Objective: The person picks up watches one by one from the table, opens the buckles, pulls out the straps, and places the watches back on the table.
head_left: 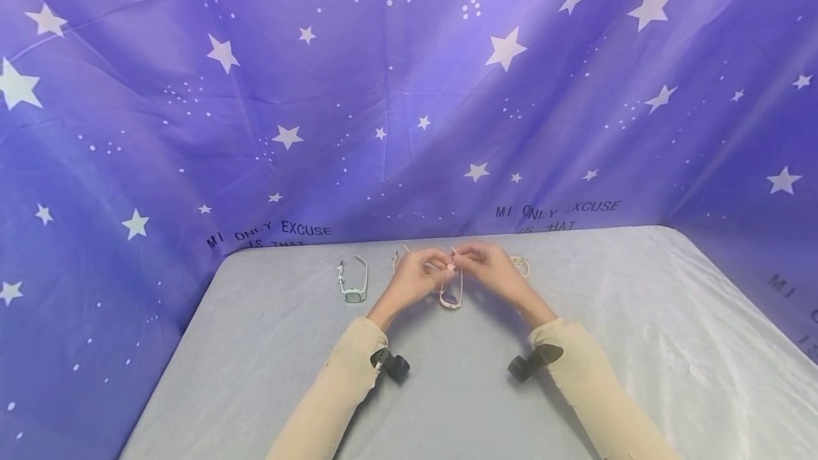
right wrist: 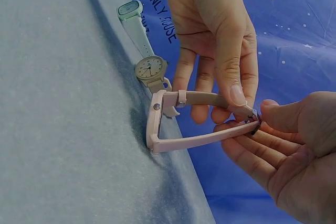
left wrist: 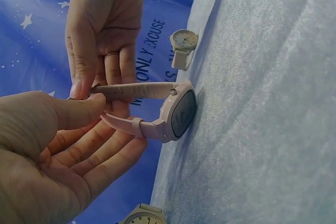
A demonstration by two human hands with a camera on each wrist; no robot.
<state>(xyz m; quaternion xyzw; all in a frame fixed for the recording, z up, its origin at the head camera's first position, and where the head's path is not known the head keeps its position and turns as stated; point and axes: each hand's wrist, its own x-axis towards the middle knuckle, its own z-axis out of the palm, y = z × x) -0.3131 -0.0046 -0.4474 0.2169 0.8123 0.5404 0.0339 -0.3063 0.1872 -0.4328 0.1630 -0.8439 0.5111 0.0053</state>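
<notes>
A pale pink wristwatch (head_left: 450, 302) is between both hands, its strap ends up and its dark face turned away from them. My left hand (head_left: 415, 274) pinches one strap end between thumb and fingers, beyond the pink keeper loop (right wrist: 181, 98). On the other strap, my right hand (head_left: 492, 268) pinches close to the metal buckle (right wrist: 255, 119). The two strap ends meet at the fingertips, and the watch case (left wrist: 178, 113) hangs low, close over the table. The fingers partly hide the buckle in the left wrist view.
A mint-green watch (head_left: 353, 294) stands left on the grey cloth-covered table (head_left: 447, 403). Behind my left hand is a beige watch (right wrist: 150, 70), mostly hidden in the head view. A cream watch (left wrist: 185, 40) lies beyond my right hand. A purple star-printed curtain (head_left: 383, 91) hangs behind.
</notes>
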